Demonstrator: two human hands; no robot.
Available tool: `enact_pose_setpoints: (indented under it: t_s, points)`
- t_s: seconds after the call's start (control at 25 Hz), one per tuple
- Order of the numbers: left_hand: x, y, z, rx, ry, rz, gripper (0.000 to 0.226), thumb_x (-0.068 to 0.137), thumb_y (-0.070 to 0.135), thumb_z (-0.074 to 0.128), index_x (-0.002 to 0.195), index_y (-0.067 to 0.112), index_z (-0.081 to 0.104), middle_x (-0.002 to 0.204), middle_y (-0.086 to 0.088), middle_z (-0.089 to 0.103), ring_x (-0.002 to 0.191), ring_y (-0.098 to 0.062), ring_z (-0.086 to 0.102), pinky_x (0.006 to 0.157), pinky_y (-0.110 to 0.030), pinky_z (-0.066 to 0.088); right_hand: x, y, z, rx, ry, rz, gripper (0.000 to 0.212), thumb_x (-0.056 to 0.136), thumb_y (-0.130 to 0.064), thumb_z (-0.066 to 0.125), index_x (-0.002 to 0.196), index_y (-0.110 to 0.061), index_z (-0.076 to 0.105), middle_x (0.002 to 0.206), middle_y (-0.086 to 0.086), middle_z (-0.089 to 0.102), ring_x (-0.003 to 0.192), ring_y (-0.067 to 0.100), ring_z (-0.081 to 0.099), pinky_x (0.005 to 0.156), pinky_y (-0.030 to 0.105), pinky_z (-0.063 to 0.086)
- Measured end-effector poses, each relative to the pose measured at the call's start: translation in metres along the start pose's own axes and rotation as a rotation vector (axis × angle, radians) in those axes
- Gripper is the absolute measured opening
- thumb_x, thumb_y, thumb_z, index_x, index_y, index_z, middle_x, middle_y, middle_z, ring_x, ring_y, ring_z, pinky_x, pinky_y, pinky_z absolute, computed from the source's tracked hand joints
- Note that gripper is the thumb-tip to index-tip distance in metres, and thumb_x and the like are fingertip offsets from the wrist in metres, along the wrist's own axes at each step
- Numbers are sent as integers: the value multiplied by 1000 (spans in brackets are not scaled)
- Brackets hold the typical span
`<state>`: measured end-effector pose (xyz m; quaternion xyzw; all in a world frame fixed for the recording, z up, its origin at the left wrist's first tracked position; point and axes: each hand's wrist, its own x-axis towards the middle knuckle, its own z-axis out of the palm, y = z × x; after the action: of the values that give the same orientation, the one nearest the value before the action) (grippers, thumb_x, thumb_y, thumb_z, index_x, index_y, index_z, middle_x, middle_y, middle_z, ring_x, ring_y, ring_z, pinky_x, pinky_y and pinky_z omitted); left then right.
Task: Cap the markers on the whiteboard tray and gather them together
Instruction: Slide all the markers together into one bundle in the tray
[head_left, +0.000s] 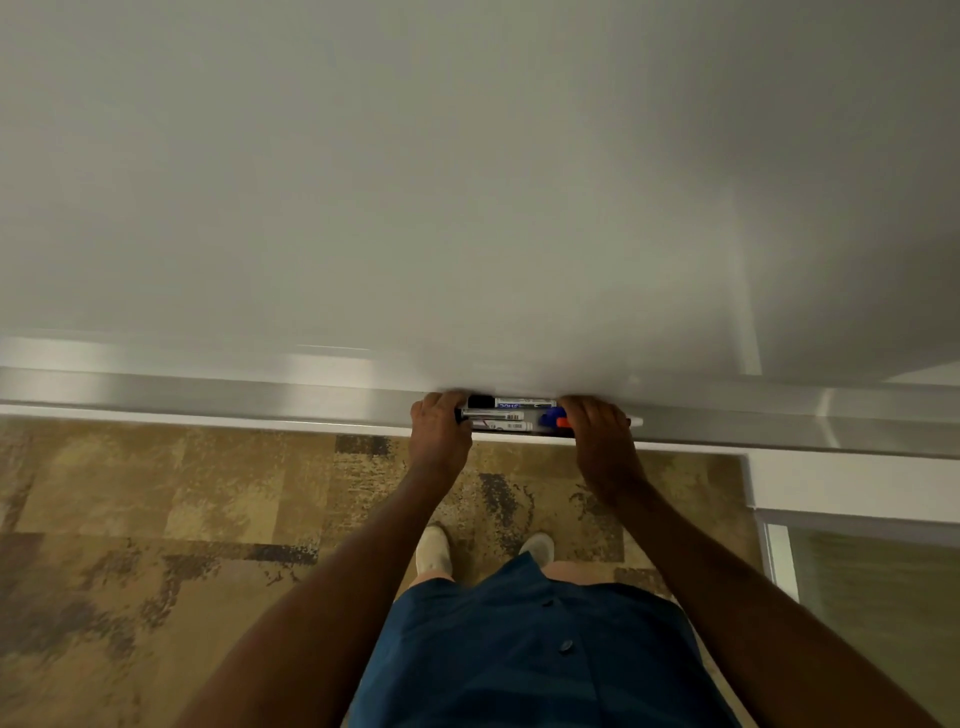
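Note:
Several white-barrelled markers (501, 414) lie side by side in a bundle on the metal whiteboard tray (208, 402). One has a black cap (480, 401) at its left end; blue and orange caps (555, 418) show at the right end. My left hand (439, 434) is curled over the bundle's left end and my right hand (597, 434) over its right end, both touching the markers. A white marker end (635, 421) sticks out to the right past my right hand.
The whiteboard (467, 182) fills the upper view, blank. Below the tray is patterned brown carpet (156, 519), my feet (436, 548) and blue clothing. A white frame and glass panel (857, 571) stand at the lower right.

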<state>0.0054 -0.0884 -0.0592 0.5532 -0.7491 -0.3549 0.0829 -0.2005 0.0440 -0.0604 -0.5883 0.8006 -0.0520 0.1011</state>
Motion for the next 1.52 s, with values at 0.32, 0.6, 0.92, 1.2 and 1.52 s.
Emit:
enact_pose_setpoints:
  t_s: [0.32, 0.6, 0.92, 1.2, 1.52]
  points:
    - [-3, 2, 0, 5, 6, 3, 35, 92, 7, 63, 125, 19, 66, 125, -8, 64, 115, -27, 49, 93, -32, 39, -4, 10, -5, 177, -31, 87, 38, 102, -19, 56, 138, -7, 53, 135, 13, 62, 124, 27, 59, 106, 40, 51]
    - [-5, 4, 0, 1, 10, 7, 34, 94, 7, 60, 124, 21, 67, 124, -10, 64, 115, -30, 49, 94, -38, 43, 2, 17, -12, 69, -28, 86, 40, 100, -35, 59, 137, -21, 59, 134, 2, 64, 125, 22, 58, 105, 40, 48]
    - [-9, 8, -2, -16, 9, -26, 35, 94, 7, 60, 127, 19, 64, 129, -11, 59, 120, -30, 48, 98, -40, 45, -16, 10, 0, -2, 54, 227, 37, 104, -21, 50, 140, -12, 54, 141, 10, 58, 133, 28, 51, 115, 43, 40]
    - [-20, 14, 0, 44, 63, -59, 39, 99, 8, 52, 137, 19, 56, 141, -13, 46, 126, -32, 44, 101, -42, 45, -20, 13, -1, 276, 139, 500, 38, 100, -14, 58, 137, -16, 59, 146, 12, 50, 136, 32, 44, 103, 44, 52]
    - [-12, 16, 1, -48, 26, -84, 43, 96, -2, 50, 133, 17, 62, 133, -15, 51, 119, -30, 48, 97, -40, 49, -9, 24, -4, 497, 192, 705, 36, 96, -6, 62, 132, -10, 64, 146, 18, 49, 137, 32, 46, 112, 37, 41]
